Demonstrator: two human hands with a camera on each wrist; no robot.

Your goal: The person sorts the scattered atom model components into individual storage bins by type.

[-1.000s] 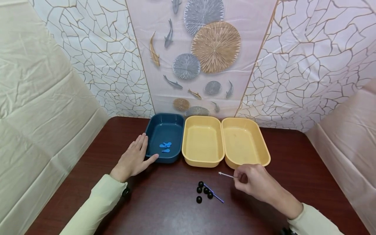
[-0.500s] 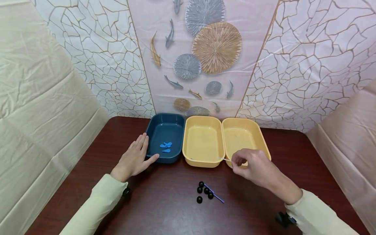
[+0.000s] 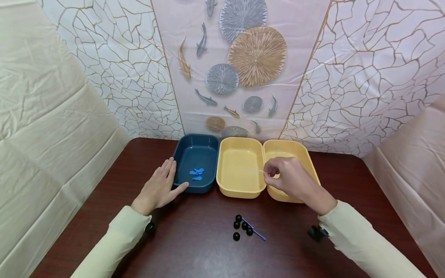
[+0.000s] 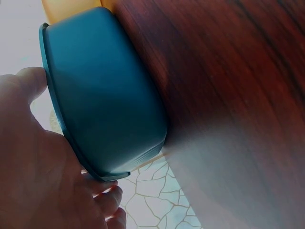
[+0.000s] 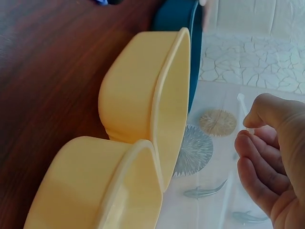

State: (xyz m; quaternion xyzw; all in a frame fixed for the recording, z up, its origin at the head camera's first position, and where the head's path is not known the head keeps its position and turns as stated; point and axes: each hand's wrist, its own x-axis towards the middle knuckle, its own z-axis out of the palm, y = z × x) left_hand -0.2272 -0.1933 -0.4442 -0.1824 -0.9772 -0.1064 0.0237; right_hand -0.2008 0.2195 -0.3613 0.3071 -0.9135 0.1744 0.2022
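Observation:
My left hand (image 3: 156, 188) rests on the left side of the dark blue tray (image 3: 194, 189), fingers straight along its rim and thumb at the near corner. Inside that tray lie several small bright blue drop-shaped pieces (image 3: 197, 178). Between thumb and forefinger, my right hand (image 3: 286, 175) pinches a thin white stick (image 5: 241, 102) with a small widened tip. This hand is above the right yellow tray (image 3: 308, 164), and the stick points left over the edge of the middle yellow tray (image 3: 240, 194). In the right wrist view the hand is above the tray rims.
Several round black beads (image 3: 236, 236) lie on the dark wooden table (image 3: 194, 239) in front of the trays, with purple sticks (image 3: 258, 234) beside them. The three trays stand side by side before a patterned cloth backdrop (image 3: 257, 58).
My right hand has risen away from the near table area and moved forward and slightly left over the yellow trays, carrying the white stick. My left hand has stayed on the blue tray.

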